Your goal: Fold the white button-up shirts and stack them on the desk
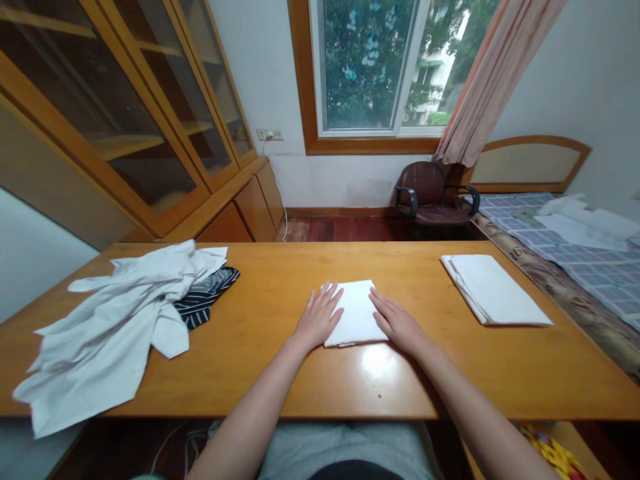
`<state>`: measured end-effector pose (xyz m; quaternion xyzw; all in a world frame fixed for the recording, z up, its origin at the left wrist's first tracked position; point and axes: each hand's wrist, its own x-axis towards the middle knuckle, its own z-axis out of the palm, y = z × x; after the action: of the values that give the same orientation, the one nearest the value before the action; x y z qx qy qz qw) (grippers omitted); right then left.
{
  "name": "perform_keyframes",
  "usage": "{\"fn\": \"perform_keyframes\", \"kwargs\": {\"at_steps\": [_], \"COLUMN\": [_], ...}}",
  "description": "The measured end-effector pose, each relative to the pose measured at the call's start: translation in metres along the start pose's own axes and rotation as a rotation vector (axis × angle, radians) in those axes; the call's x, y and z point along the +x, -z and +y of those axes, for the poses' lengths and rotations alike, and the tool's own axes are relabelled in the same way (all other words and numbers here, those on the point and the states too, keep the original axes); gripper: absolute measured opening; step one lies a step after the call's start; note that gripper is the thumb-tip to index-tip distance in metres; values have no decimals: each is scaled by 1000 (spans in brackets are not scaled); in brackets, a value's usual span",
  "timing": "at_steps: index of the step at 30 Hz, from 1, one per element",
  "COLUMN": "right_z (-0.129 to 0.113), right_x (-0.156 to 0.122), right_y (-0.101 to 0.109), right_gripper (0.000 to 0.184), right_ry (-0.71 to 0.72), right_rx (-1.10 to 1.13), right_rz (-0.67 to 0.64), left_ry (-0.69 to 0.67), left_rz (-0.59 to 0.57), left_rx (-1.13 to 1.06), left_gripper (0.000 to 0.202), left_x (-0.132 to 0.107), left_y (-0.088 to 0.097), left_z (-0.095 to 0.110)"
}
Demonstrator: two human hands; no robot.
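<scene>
A folded white cloth [356, 312] lies flat in front of me on the wooden table [280, 380]. My left hand [319, 317] rests on its left side, fingers stretched out and a little spread. On the right edge of the cloth lies my right hand [397, 321], its fingers also extended and the thumb apart. Neither hand grips anything. Another folded white cloth [495, 290], larger and in several layers, sits toward the right end of the table. At the left, white fabric [115, 320] is heaped loosely, with a black-and-white striped cloth [207, 297] partly under it.
A glass-door cabinet [150, 133] stands beyond the table's left end. Past the far edge are a window [370, 67], a pink curtain [500, 87] and a dark red armchair [430, 190]. A bed [590, 260] with a checked cover is at the right.
</scene>
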<state>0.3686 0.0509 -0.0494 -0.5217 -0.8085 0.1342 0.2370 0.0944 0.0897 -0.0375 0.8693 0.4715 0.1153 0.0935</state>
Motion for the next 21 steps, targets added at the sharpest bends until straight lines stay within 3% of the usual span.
{"fn": "perform_keyframes", "kwargs": {"at_steps": [11,21], "right_z": [6,4], "right_x": [-22,-25], "right_y": [10,10], "right_gripper": [49,45], "right_ry": [-56,-10], "right_rx": [-26,-68], "right_rz": [-1,13], "left_ry": [84,80], "left_rz": [74,26], "left_rx": [-49,-94], "left_gripper": [54,52], "left_x": [-20,-42], "left_y": [2,8], "left_z": [-23,-25]}}
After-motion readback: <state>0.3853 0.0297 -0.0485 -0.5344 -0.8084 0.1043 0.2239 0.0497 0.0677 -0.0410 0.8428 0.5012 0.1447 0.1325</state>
